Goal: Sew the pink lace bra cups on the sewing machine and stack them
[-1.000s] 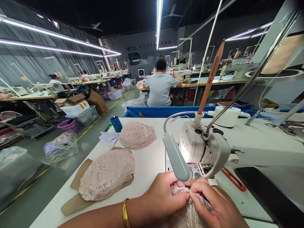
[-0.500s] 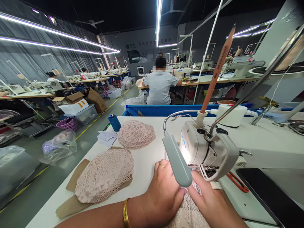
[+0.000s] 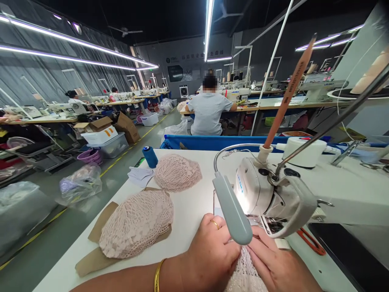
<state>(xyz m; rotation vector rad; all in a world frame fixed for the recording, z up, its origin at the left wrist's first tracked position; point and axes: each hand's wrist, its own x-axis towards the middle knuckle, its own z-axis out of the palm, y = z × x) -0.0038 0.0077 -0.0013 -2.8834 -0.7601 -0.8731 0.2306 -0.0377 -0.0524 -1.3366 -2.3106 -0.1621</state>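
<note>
Beige lace [image 3: 245, 269] is gathered between the person's left hand [image 3: 209, 251] and right hand [image 3: 278, 259]; both are closed on it, although the grey lamp [image 3: 232, 209] hides some fingertips from me. The white sewing machine [image 3: 253, 186] stands just beyond the right hand. On the desk [image 3: 188, 211], left of the left hand, lie two lace cups [image 3: 136, 225]; the nearer rests on brown pieces [image 3: 93, 261]. Farther from that hand stands a blue thread cone [image 3: 150, 157]. An orange-red tool [image 3: 313, 243] lies beyond the right hand, to its right.
</note>
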